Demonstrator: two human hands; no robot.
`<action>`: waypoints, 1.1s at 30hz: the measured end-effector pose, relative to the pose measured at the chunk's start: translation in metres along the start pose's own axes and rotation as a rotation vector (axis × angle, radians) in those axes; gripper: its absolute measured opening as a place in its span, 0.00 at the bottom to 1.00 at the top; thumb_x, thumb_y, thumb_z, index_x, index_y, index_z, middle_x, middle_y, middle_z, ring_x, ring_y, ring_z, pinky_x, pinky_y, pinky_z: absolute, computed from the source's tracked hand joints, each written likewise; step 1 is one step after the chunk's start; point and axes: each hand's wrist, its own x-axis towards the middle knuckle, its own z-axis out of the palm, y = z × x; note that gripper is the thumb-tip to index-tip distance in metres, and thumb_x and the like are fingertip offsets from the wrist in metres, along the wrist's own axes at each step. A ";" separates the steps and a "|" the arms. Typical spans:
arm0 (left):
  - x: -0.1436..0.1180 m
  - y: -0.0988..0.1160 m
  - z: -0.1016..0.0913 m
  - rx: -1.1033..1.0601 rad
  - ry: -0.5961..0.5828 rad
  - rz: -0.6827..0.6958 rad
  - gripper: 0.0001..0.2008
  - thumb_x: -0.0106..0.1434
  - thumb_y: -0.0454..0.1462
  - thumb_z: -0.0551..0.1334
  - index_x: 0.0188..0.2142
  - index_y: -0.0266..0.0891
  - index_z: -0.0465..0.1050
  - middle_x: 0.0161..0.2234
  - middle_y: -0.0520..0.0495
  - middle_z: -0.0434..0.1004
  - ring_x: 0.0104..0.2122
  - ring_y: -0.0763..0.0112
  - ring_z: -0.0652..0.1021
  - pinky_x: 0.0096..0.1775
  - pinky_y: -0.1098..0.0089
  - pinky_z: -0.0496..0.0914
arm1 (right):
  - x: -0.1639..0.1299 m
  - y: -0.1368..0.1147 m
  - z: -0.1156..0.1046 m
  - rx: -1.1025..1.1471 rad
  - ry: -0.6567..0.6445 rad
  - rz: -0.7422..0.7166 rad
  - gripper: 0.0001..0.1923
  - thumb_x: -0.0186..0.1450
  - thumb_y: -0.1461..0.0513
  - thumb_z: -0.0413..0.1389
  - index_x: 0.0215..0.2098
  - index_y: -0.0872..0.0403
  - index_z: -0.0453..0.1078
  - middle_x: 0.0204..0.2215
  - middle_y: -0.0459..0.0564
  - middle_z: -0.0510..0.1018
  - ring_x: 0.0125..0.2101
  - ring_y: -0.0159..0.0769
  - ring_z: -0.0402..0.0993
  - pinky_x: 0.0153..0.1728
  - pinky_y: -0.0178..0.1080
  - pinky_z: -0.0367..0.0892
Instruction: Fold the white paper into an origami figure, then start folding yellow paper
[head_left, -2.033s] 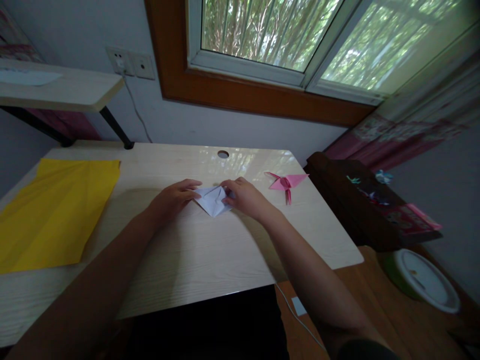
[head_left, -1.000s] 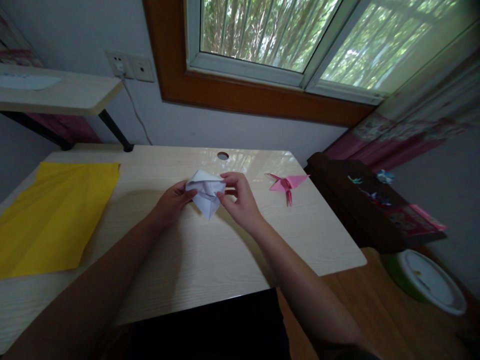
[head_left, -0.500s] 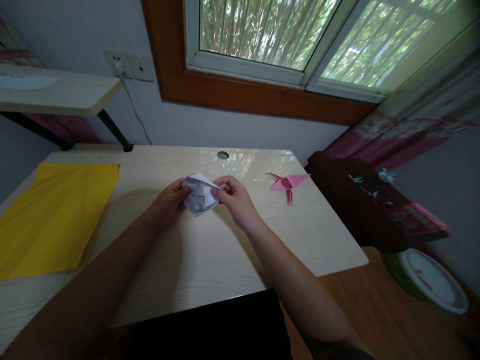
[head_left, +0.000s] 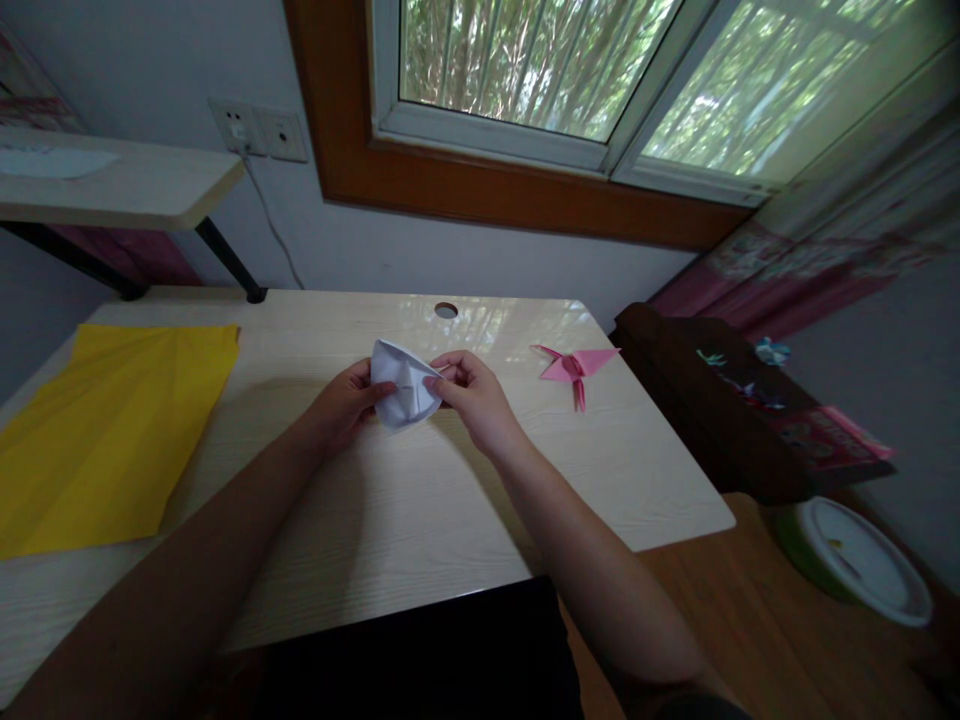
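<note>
Near the middle of the frame, both of the person's hands hold a partly folded piece of white paper [head_left: 403,392] just above the bench [head_left: 420,500]. The left hand [head_left: 346,402] grips the paper's left edge, its fingers closed on it with the thumb toward the front. The right hand [head_left: 471,398] pinches the right side of the paper between thumb and fingertips, the remaining fingers curled in. The paper is puffed open in a rounded, cupped shape with a crease running down its middle, and whether its lower tip touches the bench cannot be told.

To the right of the hands, near the bench's right edge, a pink folded paper figure [head_left: 572,367] lies flat, well apart from the white paper. At the left of the frame a large yellow sheet [head_left: 105,430] lies spread on the bench. A round cable hole [head_left: 445,310] sits in the bench top just above the hands. In the lower right corner a green bowl with a white lid [head_left: 855,565] stands on a lower wooden surface, and a dark side table [head_left: 712,420] stands right of the bench.
</note>
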 end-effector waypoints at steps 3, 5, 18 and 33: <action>0.000 0.000 0.001 0.023 0.009 0.009 0.23 0.51 0.39 0.77 0.44 0.37 0.76 0.37 0.49 0.81 0.33 0.70 0.79 0.35 0.72 0.72 | -0.001 -0.001 0.000 -0.006 -0.004 -0.003 0.16 0.55 0.56 0.67 0.38 0.50 0.70 0.25 0.40 0.72 0.26 0.30 0.70 0.30 0.36 0.70; -0.001 0.000 0.000 0.026 0.003 0.010 0.23 0.51 0.39 0.77 0.45 0.37 0.75 0.37 0.48 0.81 0.33 0.69 0.79 0.35 0.72 0.72 | -0.002 -0.002 0.001 0.012 -0.015 -0.001 0.15 0.55 0.56 0.67 0.38 0.50 0.70 0.25 0.40 0.72 0.26 0.30 0.70 0.30 0.36 0.70; -0.002 0.002 0.001 0.026 -0.021 0.041 0.24 0.52 0.38 0.77 0.47 0.41 0.74 0.39 0.49 0.81 0.33 0.70 0.79 0.34 0.72 0.72 | -0.004 -0.001 0.003 0.048 -0.045 0.033 0.18 0.55 0.56 0.66 0.40 0.49 0.69 0.26 0.39 0.70 0.26 0.30 0.68 0.30 0.36 0.68; 0.002 -0.008 -0.002 0.180 -0.114 -0.012 0.27 0.50 0.39 0.78 0.49 0.39 0.75 0.40 0.46 0.82 0.36 0.66 0.80 0.36 0.71 0.73 | -0.002 0.015 0.001 -0.131 -0.017 0.015 0.16 0.54 0.60 0.62 0.40 0.50 0.67 0.26 0.39 0.69 0.27 0.32 0.67 0.29 0.35 0.61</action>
